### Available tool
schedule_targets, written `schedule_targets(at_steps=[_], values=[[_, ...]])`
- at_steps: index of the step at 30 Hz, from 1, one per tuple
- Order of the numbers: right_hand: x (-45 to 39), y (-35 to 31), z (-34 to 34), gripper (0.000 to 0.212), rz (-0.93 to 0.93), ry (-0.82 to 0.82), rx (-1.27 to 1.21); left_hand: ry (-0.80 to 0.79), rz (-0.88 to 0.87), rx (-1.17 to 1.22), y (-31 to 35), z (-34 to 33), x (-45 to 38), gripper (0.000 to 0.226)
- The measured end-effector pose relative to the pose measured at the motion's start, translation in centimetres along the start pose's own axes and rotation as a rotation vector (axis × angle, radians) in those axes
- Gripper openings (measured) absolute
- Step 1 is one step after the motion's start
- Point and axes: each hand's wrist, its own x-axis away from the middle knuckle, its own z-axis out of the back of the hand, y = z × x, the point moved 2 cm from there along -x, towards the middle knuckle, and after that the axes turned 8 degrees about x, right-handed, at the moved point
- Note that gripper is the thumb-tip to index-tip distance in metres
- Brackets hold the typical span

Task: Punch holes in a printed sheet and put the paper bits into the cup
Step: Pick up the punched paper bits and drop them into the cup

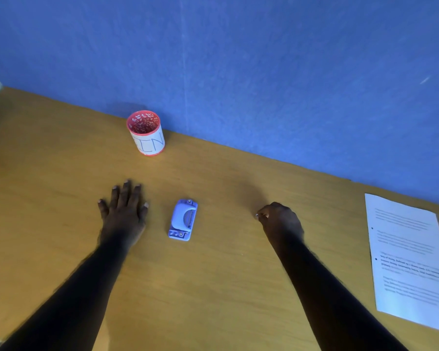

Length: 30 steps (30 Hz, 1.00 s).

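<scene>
I see a big blue wall [238, 59] at the far side. In front of it is a wide brown table [213, 287], and everything sits on it.

Next biggest is the printed sheet [408, 259]. It lies flat at the right edge of the table, well apart from both hands. It has lines of small dark words on it, too blurry for me to read.

My left hand [123, 214] lies flat on the table with the fingers spread out wide. It holds nothing. My right hand [280, 221] is curled up loosely, with the knuckles up and the fingers tucked under. I see nothing in it.

The cup [146, 134] stands upright at the far side, near the wall and beyond my left hand. It is red inside with little white shapes, and its white outside has letters on it.

The smallest thing is the light blue hole punch [183, 220]. It lies between my two hands, closer to the left one, touching neither.
</scene>
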Motion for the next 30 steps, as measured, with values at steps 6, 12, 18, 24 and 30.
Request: schedule_targets(at_steps=[6, 12, 18, 24, 30], values=[[-1.2, -1.1, 0.9, 0.019, -0.006, -0.064, 0.178, 0.006, -0.003, -0.005, 0.0, 0.1, 0.1, 0.060], [-2.8, -2.1, 1.2, 0.019, -0.027, -0.103, 0.229, 0.014, -0.001, 0.009, 0.4, 0.4, 0.4, 0.060], [-2.8, -2.3, 0.9, 0.019, -0.036, -0.103, 0.237, 0.028, -0.008, 0.023, 0.5, 0.5, 0.5, 0.059], [-2.7, -2.8, 0.7, 0.022, -0.041, -0.104, 0.263, 0.030, -0.008, 0.012, 0.3, 0.4, 0.5, 0.059], [-2.4, -3.5, 0.6, 0.025, -0.062, -0.098, 0.279, 0.033, -0.019, 0.007, -0.1, 0.0, 0.3, 0.060]])
